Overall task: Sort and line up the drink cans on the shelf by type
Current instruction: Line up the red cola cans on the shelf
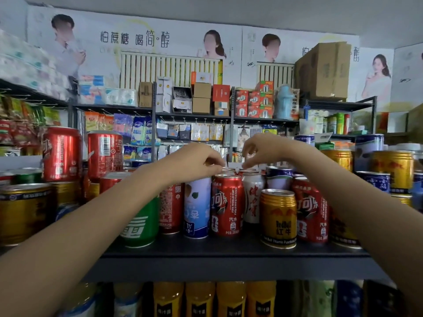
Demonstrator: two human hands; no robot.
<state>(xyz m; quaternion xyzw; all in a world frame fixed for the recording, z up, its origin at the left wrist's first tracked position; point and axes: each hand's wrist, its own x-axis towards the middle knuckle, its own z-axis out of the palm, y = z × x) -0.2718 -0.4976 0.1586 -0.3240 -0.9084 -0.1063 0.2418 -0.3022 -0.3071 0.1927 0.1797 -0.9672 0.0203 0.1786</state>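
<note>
At the front edge of the shelf (229, 255), the drink cans were still mixed: a green can (139, 227), a red cola can (226, 204) and a gold Red Bull can (278, 218) were placed side by side, so most sorting was judged outstanding. Farther back, over the can tops mid-shelf, the left hand (194, 162) was held with fingers curled together; what it pinched could not be told. The right hand (261, 149) was arched downward, fingertips near a rear can top, contact undetermined.
</note>
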